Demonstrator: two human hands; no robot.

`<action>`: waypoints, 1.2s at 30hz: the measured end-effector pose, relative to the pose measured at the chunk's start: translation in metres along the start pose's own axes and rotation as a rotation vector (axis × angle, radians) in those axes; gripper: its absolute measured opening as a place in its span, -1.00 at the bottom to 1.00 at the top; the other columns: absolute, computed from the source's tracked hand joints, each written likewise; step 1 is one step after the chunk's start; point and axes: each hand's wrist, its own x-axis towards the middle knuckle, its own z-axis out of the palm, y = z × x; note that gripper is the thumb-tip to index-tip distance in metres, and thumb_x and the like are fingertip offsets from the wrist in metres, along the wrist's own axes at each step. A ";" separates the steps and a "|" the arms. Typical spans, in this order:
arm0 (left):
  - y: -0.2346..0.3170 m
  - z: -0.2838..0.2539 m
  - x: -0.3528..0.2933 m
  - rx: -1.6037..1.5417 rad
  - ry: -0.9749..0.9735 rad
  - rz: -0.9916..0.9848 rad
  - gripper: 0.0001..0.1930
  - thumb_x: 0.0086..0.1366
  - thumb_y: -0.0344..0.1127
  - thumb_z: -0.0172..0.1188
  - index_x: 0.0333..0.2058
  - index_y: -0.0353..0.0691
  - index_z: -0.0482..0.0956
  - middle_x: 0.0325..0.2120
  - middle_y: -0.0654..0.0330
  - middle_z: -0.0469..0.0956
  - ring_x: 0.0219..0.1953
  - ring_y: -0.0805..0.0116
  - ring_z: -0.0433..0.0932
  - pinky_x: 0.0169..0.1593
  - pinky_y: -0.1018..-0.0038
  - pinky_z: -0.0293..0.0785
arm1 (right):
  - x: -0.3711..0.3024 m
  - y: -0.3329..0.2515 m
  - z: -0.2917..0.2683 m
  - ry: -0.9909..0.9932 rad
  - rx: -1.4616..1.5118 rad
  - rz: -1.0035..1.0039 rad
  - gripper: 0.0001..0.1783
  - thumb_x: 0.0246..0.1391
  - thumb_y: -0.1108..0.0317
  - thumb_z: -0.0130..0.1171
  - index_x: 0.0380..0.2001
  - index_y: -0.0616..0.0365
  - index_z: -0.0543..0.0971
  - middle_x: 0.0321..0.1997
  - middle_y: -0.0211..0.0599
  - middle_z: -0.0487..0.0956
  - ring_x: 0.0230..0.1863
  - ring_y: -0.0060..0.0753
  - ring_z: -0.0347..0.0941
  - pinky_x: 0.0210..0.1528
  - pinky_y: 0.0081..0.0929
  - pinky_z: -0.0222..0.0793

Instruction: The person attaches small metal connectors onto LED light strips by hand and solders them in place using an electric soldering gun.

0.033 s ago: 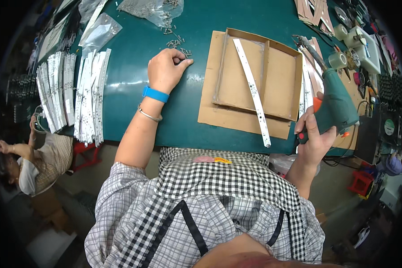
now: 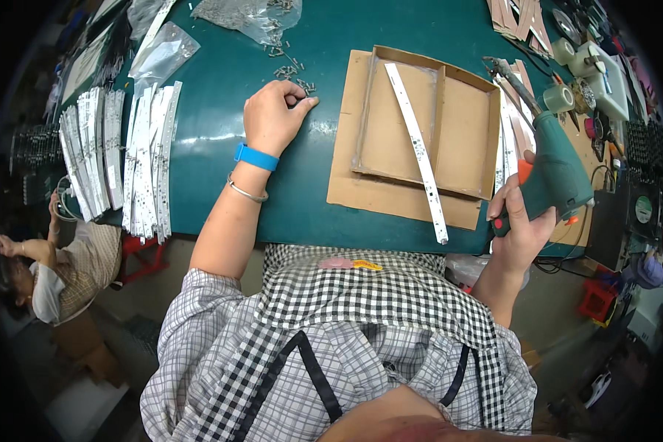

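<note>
My left hand (image 2: 272,116) rests on the green table with thumb and fingers pinched together, beside a loose pile of small metal pieces (image 2: 288,71). What the fingertips hold, if anything, is hidden. My right hand (image 2: 524,225) grips a green soldering gun (image 2: 561,159) by its handle; its metal tip points up and away, to the right of a cardboard tray (image 2: 467,186). Slantwise across the tray lies a white circuit board strip (image 2: 418,143), its near end over the tray's front edge. Neither hand touches the strip.
Stacks of white strips (image 2: 149,158) lie at the left. Behind my left hand is a plastic bag (image 2: 247,18) of metal pieces. Tape rolls (image 2: 558,98) and a white container (image 2: 604,81) stand at the right. Another person (image 2: 74,258) sits at far left.
</note>
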 end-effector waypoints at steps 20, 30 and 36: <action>0.024 -0.005 -0.006 -0.204 -0.180 0.123 -0.79 0.02 -0.49 0.34 -0.29 -0.29 0.64 -0.51 0.25 0.58 -0.53 0.54 0.45 -0.39 0.60 0.43 | 0.010 0.023 0.013 -0.119 0.089 0.242 -0.34 -0.09 0.47 0.32 0.08 0.38 0.29 -0.12 -0.09 0.46 -0.60 -0.54 0.37 -0.63 -0.67 0.30; 0.025 0.006 -0.006 -0.001 -0.130 0.393 -0.89 0.08 -0.51 0.27 -0.38 -0.29 0.55 -0.50 0.19 0.53 -0.51 0.38 0.47 -0.42 0.45 0.40 | 0.006 0.024 0.012 -0.063 0.145 0.165 -0.42 -0.06 0.59 0.22 0.09 0.38 0.32 -0.39 -0.22 0.50 -0.57 -0.61 0.39 -0.60 -0.68 0.32; 0.048 -0.016 -0.013 -0.320 -0.288 0.109 -0.94 0.21 -0.54 0.12 -0.37 -0.35 0.56 -0.35 0.21 0.55 -0.36 0.51 0.49 -0.30 0.57 0.41 | 0.006 0.025 0.008 -0.099 0.129 0.203 -0.42 -0.06 0.57 0.24 0.08 0.34 0.34 -0.42 -0.28 0.51 -0.57 -0.61 0.39 -0.56 -0.67 0.34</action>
